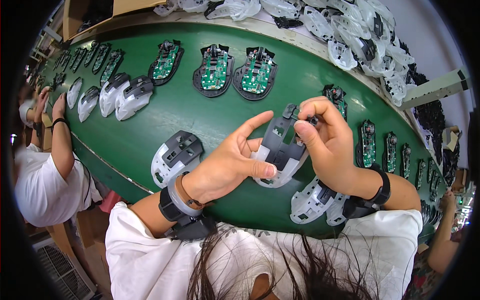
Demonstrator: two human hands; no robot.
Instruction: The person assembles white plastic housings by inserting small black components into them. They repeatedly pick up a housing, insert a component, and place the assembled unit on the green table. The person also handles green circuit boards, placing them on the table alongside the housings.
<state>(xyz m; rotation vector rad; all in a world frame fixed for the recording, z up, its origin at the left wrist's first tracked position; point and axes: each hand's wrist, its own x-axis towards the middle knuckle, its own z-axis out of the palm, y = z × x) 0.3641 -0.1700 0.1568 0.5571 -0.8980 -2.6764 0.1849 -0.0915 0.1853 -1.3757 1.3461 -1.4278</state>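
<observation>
In my left hand (227, 160) is a grey and translucent white computer mouse top shell (274, 145), its thumb across the lower part and its index finger stretched out past the upper end. My right hand (327, 137) pinches a small dark part (313, 120) between thumb and forefinger at the shell's upper right edge. Whether that part is seated in the shell, I cannot tell. Left of my left wrist lies another mouse shell (177, 155). Below my right hand, one more shell (312, 200) rests on the green table (210, 117).
Mouse bases with green circuit boards (255, 74) stand in a row along the table. White shells (134, 97) lie at the left, near a co-worker's hand (59, 106). A pile of clear shells (350, 35) fills the back ledge beside a cardboard box (87, 17).
</observation>
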